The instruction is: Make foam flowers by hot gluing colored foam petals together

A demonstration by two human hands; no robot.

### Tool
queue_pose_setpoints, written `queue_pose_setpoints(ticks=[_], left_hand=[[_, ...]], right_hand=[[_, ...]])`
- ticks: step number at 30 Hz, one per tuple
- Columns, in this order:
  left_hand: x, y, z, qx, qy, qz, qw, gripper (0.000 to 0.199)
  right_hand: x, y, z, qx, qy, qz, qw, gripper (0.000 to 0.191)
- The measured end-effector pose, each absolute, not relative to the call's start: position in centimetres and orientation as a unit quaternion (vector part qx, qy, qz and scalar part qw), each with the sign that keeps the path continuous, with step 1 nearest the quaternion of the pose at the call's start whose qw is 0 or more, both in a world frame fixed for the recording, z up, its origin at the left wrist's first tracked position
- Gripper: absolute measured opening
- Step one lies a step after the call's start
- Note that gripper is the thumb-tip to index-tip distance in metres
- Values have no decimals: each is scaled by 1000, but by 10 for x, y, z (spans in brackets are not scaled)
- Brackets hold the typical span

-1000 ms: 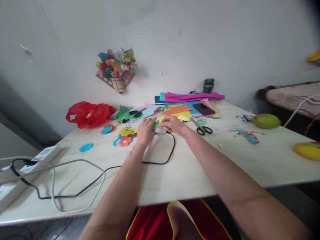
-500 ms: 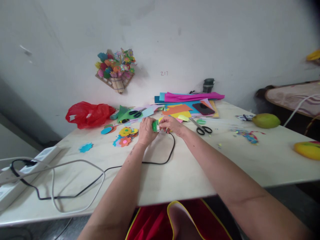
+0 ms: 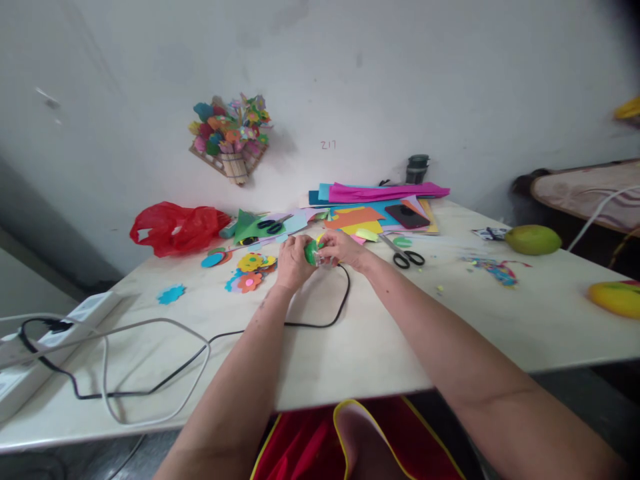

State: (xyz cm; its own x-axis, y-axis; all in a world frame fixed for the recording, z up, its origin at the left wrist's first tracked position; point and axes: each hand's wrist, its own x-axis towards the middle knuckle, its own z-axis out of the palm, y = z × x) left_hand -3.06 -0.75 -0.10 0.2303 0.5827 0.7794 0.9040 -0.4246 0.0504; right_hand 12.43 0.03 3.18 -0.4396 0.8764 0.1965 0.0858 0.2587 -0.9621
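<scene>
Near the middle of the white table (image 3: 350, 360), my left hand (image 3: 295, 262) is closed round a small green piece (image 3: 311, 252). My right hand (image 3: 343, 249) touches its right side with pinched fingers; something clear or whitish shows between the hands, too small to make out. A black cable (image 3: 345, 300) runs to just below my right hand. Left of my hands lie yellow (image 3: 251, 262) and orange (image 3: 250, 283) paper flowers. Black-handled scissors (image 3: 407, 259) rest to the right, beside a pale yellow piece (image 3: 367, 235).
A red plastic bag (image 3: 175, 230) and another pair of scissors (image 3: 273, 225) lie at the back left. Coloured sheets (image 3: 355, 217) and a phone (image 3: 407, 217) are behind my hands. Mangoes (image 3: 533, 240) sit at right, a power strip (image 3: 90, 320) at left.
The green piece has turned slightly between my hands, and my fingers have shifted a little on it. The things on the table have not moved.
</scene>
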Motion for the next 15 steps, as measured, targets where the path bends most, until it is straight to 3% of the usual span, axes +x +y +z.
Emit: queue_pose_setpoints(ticks=[6, 15], left_hand=[[-31, -8, 0, -756, -497, -378, 198, 37], [-34, -9, 2, -737, -517, -397, 180, 37]], right_hand=[[119, 3, 28, -373, -695, 445, 423, 22], [109, 12, 17, -397, -755, 229, 469, 12]])
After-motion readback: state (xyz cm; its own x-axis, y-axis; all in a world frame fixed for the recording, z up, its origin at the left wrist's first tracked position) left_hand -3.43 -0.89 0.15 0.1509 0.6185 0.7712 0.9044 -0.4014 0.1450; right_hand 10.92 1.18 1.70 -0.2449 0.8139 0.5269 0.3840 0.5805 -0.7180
